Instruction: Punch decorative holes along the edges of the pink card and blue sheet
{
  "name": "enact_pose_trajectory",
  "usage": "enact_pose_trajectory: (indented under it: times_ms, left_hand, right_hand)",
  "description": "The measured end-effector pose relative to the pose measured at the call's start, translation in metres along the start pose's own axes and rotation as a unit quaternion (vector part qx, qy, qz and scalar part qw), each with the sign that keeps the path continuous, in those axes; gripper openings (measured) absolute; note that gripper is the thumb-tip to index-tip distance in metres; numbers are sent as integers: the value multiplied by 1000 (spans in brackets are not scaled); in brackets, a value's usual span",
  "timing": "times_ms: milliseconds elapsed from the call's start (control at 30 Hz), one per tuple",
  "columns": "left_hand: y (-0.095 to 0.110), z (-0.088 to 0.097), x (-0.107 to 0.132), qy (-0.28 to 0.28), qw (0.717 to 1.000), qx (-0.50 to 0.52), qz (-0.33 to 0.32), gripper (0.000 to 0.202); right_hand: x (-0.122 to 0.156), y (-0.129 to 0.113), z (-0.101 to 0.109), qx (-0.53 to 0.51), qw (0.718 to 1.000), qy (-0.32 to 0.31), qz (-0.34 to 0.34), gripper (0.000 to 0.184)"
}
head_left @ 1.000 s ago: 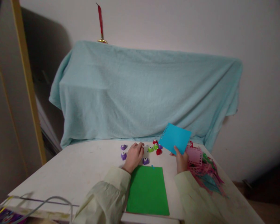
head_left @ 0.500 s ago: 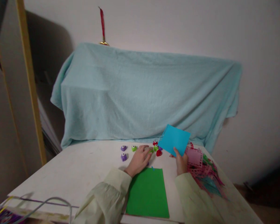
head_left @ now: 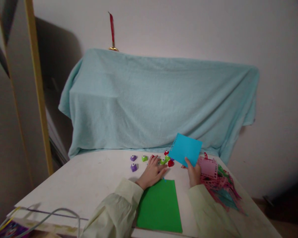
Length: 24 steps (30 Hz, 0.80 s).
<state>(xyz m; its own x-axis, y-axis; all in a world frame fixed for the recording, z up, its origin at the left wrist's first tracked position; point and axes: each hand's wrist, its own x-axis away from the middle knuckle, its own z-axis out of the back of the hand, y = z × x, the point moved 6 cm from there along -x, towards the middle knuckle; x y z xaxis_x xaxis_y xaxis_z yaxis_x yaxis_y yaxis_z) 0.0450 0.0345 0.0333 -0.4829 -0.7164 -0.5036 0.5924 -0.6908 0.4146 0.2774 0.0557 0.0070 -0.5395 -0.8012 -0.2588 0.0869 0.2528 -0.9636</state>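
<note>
Toward the far edge of the tabletop [head_left: 94,185], I see at left two purple figures [head_left: 133,168] and a green figure [head_left: 144,158], then the left hand [head_left: 152,174], fingers loosely spread with red showing at their tips — whether they grip anything I cannot tell. Its wrist partly covers the far-left corner of the green sheet [head_left: 160,208], which reaches the near edge; just beside its fingers sit clustered figures [head_left: 170,163], green and red. Rightmost, I see the blue sheet [head_left: 186,148] raised, pinched in the right hand [head_left: 194,173] — cut paper [head_left: 208,168] heaped along the right edge.
</note>
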Motion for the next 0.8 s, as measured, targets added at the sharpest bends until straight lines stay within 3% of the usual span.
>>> enact_pose_trajectory:
  times_ms: [400,600,700,800]
  left_hand:
    - [3,7,-1,22,1000,6,0,30]
    - [-4,13,-5,55,996,68,25,26]
    - [-15,15,-6,102,981,146,71,21]
    - [-32,15,-6,165,940,263,141,22]
  right_hand:
    - [1,-3,-1,26,1000,-16,5,34]
    - [2,-2,-4,14,1000,-23,4,34]
    - [3,-4,-4,21,999,-28,3,34]
    - [4,-6,-4,13,1000,-28,-2,35]
